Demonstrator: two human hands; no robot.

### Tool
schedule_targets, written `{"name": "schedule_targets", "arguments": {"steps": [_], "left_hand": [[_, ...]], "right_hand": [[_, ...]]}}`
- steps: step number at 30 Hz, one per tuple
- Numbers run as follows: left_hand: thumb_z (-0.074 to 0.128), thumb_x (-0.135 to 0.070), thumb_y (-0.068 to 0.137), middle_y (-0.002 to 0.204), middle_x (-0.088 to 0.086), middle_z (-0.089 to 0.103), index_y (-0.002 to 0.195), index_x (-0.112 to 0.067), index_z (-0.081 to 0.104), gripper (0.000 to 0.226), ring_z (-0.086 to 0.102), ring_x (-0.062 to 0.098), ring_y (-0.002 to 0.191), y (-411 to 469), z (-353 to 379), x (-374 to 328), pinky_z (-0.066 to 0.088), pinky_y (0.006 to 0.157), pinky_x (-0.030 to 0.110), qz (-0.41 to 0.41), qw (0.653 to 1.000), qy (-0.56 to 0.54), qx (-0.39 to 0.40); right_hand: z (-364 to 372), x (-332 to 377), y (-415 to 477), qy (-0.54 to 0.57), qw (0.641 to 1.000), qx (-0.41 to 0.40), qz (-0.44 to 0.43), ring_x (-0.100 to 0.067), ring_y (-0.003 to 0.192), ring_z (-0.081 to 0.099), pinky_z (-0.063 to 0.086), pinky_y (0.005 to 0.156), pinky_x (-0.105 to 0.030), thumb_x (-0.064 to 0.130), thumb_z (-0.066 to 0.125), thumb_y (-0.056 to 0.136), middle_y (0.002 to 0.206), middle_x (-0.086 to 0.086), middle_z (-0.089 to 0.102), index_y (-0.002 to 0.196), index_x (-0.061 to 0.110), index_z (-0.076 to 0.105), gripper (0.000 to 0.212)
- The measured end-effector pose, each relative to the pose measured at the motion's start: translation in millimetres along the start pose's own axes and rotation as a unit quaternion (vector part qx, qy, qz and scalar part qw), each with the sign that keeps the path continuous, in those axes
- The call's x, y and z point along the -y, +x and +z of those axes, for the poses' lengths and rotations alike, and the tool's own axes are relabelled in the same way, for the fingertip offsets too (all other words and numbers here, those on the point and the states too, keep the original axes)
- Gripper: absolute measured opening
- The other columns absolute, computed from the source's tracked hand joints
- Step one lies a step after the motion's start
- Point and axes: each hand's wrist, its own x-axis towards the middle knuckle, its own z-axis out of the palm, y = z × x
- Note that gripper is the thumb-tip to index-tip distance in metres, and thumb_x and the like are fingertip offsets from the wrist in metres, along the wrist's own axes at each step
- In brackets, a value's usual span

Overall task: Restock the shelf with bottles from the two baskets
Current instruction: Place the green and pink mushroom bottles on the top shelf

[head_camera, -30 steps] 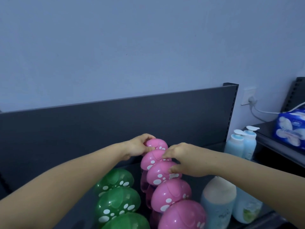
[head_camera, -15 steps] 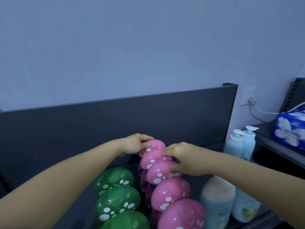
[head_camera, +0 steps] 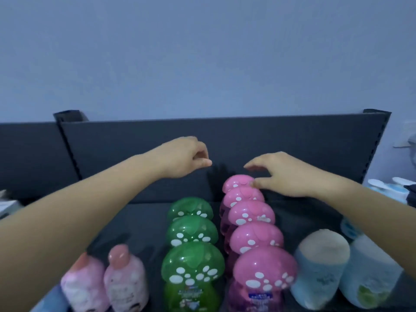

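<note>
A row of several pink mushroom-capped bottles [head_camera: 252, 224] runs front to back on the dark shelf [head_camera: 139, 224]. Three green ones [head_camera: 191, 230] stand in a row to its left. My left hand [head_camera: 184, 161] hovers above and left of the rearmost pink cap, fingers loosely curled, holding nothing. My right hand [head_camera: 283, 174] is spread over the right of that cap [head_camera: 236, 182], thumb tip touching it, fingers relaxed.
Two pale pink bottles [head_camera: 105, 282] stand at the front left. Two light blue bottles [head_camera: 346, 269] stand at the front right. The shelf's dark back panel [head_camera: 292, 140] rises behind my hands. Pump bottles [head_camera: 387, 188] sit at the far right.
Both hands have let go of the rear pink bottles and lifted apart. The view has swung left and down, showing the pale pink bottles.
</note>
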Motion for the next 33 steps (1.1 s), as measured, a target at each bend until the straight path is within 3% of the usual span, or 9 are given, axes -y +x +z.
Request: {"name": "schedule_targets", "arguments": {"steps": [3, 7, 13, 20, 27, 31, 33], "left_hand": [[0.048, -0.051, 0.090, 0.106, -0.008, 0.050, 0.107, -0.032, 0.057, 0.027, 0.050, 0.014, 0.104, -61, -27, 11, 0.045, 0.080, 0.036, -0.052, 0.991, 0.108, -0.053], [0.048, -0.049, 0.090, 0.113, -0.006, 0.049, 0.116, -0.032, 0.054, 0.032, 0.049, 0.018, 0.111, -143, -50, 38, 0.046, 0.079, 0.038, -0.129, 0.973, 0.165, -0.096], [0.052, -0.044, 0.090, 0.113, -0.005, 0.052, 0.116, -0.033, 0.056, 0.029, 0.051, 0.019, 0.107, -264, -73, 76, 0.047, 0.079, 0.040, -0.229, 0.948, 0.176, -0.137], [0.053, -0.039, 0.092, 0.099, -0.008, 0.049, 0.114, -0.026, 0.059, 0.026, 0.054, 0.018, 0.096, -440, -82, 109, 0.049, 0.080, 0.039, -0.305, 0.922, 0.154, -0.180], [0.055, -0.038, 0.091, 0.097, -0.007, 0.048, 0.113, -0.027, 0.058, 0.025, 0.055, 0.018, 0.095, -639, -46, 143, 0.048, 0.078, 0.035, -0.420, 0.891, 0.108, -0.136], [0.057, -0.038, 0.090, 0.097, -0.009, 0.048, 0.115, -0.029, 0.058, 0.026, 0.056, 0.018, 0.100, -734, -14, 153, 0.047, 0.082, 0.034, -0.496, 0.858, 0.081, -0.103], [0.058, -0.036, 0.090, 0.101, -0.006, 0.053, 0.116, -0.029, 0.059, 0.027, 0.057, 0.020, 0.101, -772, -1, 155, 0.048, 0.084, 0.035, -0.530, 0.840, 0.063, -0.098]], "right_hand": [[-6, 14, 9, -0.012, 0.999, -0.019, -0.039, -0.010, 0.125, 0.049, 0.034, 0.105, -0.023, 0.032, 0.063, 0.087, 0.135, 0.006, 0.054, 0.133, 0.021, 0.052, 0.048], [-6, 46, 21, -0.031, 0.995, -0.032, -0.087, -0.014, 0.125, 0.049, 0.033, 0.103, -0.024, 0.032, 0.064, 0.086, 0.135, 0.003, 0.055, 0.132, 0.019, 0.053, 0.048], [-3, 139, 22, -0.041, 0.986, -0.035, -0.159, -0.016, 0.124, 0.050, 0.033, 0.102, -0.026, 0.031, 0.065, 0.086, 0.134, 0.002, 0.057, 0.131, 0.019, 0.054, 0.048], [28, 311, -1, 0.024, 0.965, -0.038, -0.259, -0.013, 0.120, 0.053, 0.034, 0.097, -0.022, 0.029, 0.064, 0.086, 0.127, 0.005, 0.061, 0.130, 0.021, 0.055, 0.045], [137, 496, -41, 0.077, 0.934, 0.060, -0.343, -0.020, 0.114, 0.056, 0.042, 0.096, -0.031, 0.027, 0.063, 0.087, 0.124, -0.002, 0.063, 0.126, 0.015, 0.058, 0.041], [205, 568, -64, 0.090, 0.920, 0.136, -0.356, -0.015, 0.112, 0.057, 0.040, 0.086, -0.023, 0.031, 0.062, 0.088, 0.125, 0.001, 0.061, 0.130, 0.020, 0.055, 0.044], [234, 596, -72, 0.091, 0.913, 0.174, -0.356, -0.016, 0.114, 0.056, 0.042, 0.092, -0.024, 0.032, 0.062, 0.089, 0.127, 0.001, 0.060, 0.131, 0.020, 0.053, 0.045]]}}
